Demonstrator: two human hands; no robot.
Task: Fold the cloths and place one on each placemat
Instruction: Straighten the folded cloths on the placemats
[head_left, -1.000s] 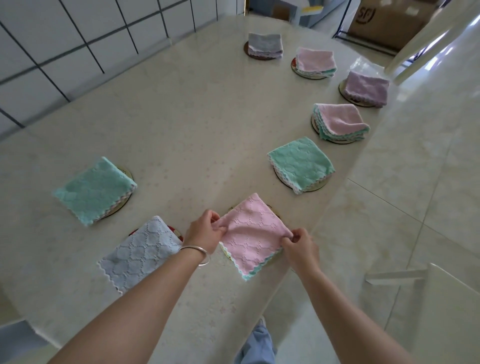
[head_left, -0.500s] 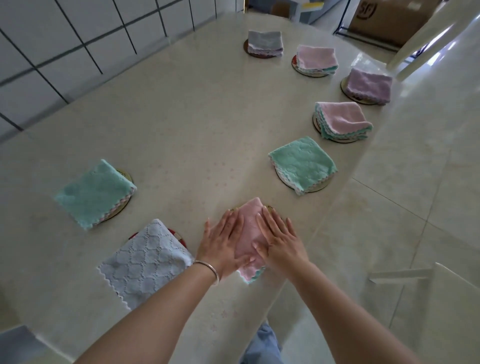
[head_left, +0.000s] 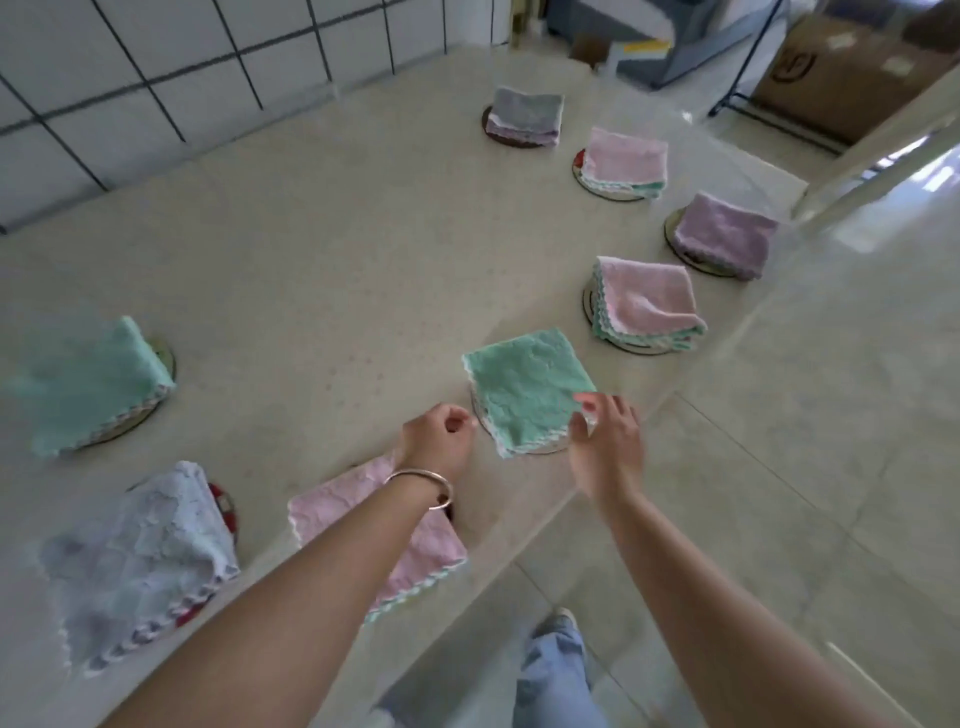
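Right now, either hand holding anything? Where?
Left hand: nothing, loosely curled above the table. Right hand: fingertips at the near right edge of the green cloth; a closed pinch cannot be told.

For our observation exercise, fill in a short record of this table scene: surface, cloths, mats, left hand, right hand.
surface: pale table beside a tiled wall
cloths: eight in view, each lying on a round mat
nearest cloth: pink cloth, partly under the left forearm
left hand: loosely curled, holding nothing, just left of the green cloth
right hand: fingers at the green cloth's right corner; grip unclear
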